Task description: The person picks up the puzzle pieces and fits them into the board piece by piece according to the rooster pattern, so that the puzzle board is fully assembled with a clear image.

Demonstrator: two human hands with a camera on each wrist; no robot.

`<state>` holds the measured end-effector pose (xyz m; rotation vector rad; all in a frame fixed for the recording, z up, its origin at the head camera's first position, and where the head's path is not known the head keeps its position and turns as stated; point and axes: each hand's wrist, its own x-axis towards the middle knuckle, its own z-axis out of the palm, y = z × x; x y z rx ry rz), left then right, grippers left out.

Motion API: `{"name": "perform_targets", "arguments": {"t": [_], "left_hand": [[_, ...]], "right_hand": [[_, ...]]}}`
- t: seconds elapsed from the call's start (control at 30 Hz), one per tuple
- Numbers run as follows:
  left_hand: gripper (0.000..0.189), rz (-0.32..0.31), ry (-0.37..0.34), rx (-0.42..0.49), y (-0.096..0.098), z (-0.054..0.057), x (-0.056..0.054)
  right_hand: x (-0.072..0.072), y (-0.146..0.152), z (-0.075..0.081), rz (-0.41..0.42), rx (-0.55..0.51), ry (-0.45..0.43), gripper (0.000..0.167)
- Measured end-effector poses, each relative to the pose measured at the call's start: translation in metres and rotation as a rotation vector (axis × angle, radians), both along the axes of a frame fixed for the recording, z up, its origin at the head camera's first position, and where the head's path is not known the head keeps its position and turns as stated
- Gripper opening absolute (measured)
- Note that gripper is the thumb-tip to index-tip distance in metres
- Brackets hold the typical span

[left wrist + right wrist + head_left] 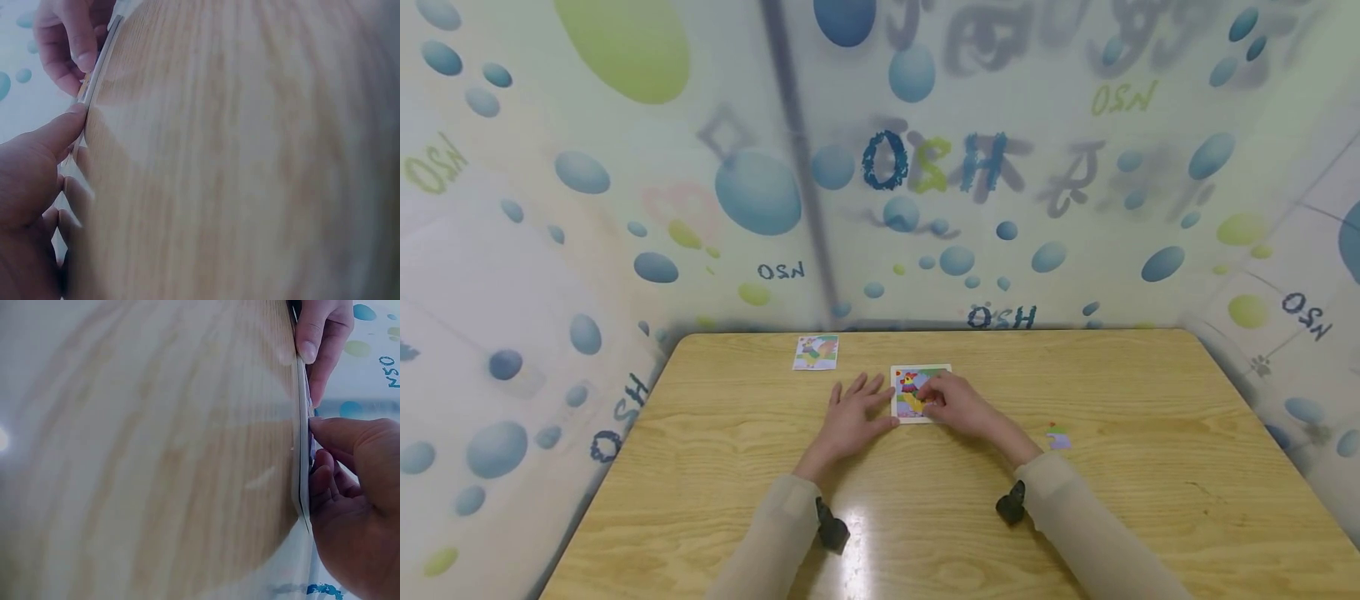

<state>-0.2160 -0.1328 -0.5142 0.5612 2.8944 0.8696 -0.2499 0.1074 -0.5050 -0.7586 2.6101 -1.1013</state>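
A small jigsaw puzzle (910,406) in a white-edged tray lies flat on the table, showing a colourful rooster. At its left edge is my left hand (854,419), fingers spread, thumb and fingertips right at the rim. The left thumb (308,350) also shows along that edge in the right wrist view. My right hand (961,404) covers the puzzle's right part. Its curled fingers and thumb (337,434) pinch a puzzle piece low over the tray, mostly hidden by the hand.
One loose puzzle piece (1059,438), purple and green, lies beside the right forearm. A square picture card (816,353) with a paler rooster lies near the table's back edge, left of the puzzle. Printed walls (880,242) rise behind the wooden table (1150,467).
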Motion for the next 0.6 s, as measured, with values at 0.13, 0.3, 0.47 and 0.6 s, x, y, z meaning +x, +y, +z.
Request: {"name": "perform_targets", "arguments": {"t": [0.13, 0.3, 0.47, 0.6], "left_hand": [[0.056, 0.001, 0.0, -0.002, 0.0002, -0.0004, -0.0004], [0.057, 0.0, -0.002, -0.007, 0.0002, -0.0022, -0.001], [0.057, 0.0, 0.004, -0.011, 0.0003, -0.0026, -0.0015], [0.057, 0.002, -0.002, -0.01, 0.0006, -0.0012, -0.0009]], "right_hand": [[0.0, 0.0003, 0.0, 0.009, 0.006, 0.002, 0.013], [-0.0008, 0.0014, -0.0003, 0.04, -0.016, 0.018, 0.014], [-0.0019, 0.0023, -0.0001, 0.059, -0.016, 0.036, 0.016], [-0.0014, 0.0021, 0.0014, 0.062, 0.004, 0.046, 0.016]]}}
